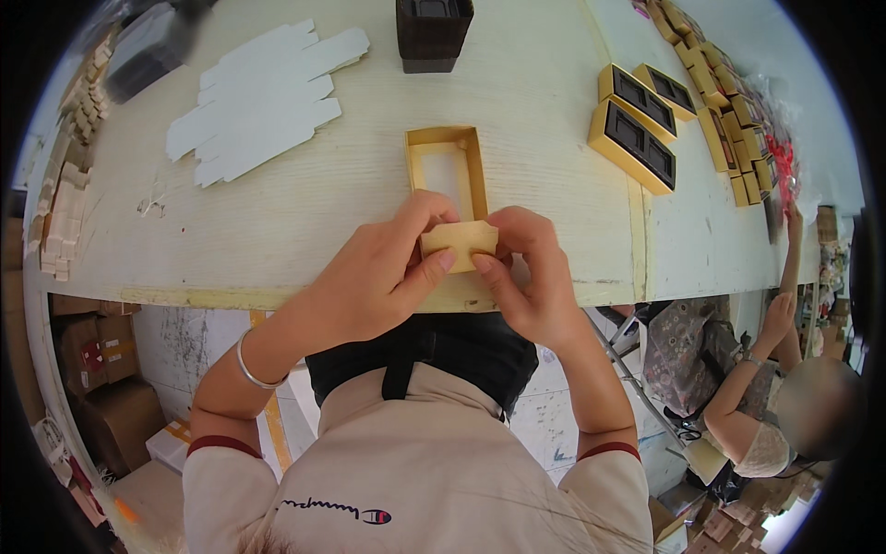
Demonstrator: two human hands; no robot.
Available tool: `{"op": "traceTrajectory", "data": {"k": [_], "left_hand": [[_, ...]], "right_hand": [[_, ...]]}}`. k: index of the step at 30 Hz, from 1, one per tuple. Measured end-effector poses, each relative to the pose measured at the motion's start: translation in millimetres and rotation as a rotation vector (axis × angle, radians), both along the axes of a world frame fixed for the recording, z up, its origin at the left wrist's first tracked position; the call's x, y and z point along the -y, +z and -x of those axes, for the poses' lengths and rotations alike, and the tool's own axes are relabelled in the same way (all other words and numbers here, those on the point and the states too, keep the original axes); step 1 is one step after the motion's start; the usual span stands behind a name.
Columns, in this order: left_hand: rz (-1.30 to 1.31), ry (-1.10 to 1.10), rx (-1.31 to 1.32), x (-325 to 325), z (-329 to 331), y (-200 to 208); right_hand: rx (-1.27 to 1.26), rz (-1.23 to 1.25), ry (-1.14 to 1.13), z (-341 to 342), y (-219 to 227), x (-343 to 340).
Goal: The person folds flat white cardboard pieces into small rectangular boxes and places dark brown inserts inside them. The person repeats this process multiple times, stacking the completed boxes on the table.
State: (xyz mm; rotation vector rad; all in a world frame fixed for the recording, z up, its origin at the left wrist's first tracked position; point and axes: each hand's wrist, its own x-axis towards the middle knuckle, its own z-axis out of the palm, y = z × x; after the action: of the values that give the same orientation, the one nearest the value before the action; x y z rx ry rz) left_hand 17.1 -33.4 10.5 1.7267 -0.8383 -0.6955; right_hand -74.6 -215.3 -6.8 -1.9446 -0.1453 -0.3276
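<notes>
A gold cardboard box, open at the top with a pale bottom inside, lies on the table right in front of me. Its near end flap stands up toward me, pinched from both sides. My left hand has its thumb on the flap's near face and its fingers bent over behind it, partly hidden. On the other side, my right hand grips the flap the same way, thumb in front and index finger at the corner. Both hands are closed on the box at the table's near edge.
Flat white box blanks lie at left. A stack of black plastic trays stands at the back. Gold boxes with black inserts sit at right, with more gold boxes beyond. Another person's arm is at far right.
</notes>
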Motion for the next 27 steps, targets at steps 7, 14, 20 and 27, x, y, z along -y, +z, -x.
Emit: {"op": "traceTrajectory", "data": {"k": [7,14,20,27], "left_hand": [[0.104,0.147,0.346,1.9,11.4,-10.2],[0.018,0.211,1.033,5.3,26.1,-24.0],[-0.114,0.03,0.696,2.0,15.4,-9.5],[-0.161,-0.05,0.696,1.9,8.7,0.8]], "right_hand": [[0.288,0.594,-0.007,7.2,-8.9,-1.8],[0.339,0.916,-0.067,4.6,2.0,-11.7],[-0.199,0.762,0.156,-3.7,23.7,-8.6],[0.012,0.62,0.26,-6.3,17.3,7.0]]}}
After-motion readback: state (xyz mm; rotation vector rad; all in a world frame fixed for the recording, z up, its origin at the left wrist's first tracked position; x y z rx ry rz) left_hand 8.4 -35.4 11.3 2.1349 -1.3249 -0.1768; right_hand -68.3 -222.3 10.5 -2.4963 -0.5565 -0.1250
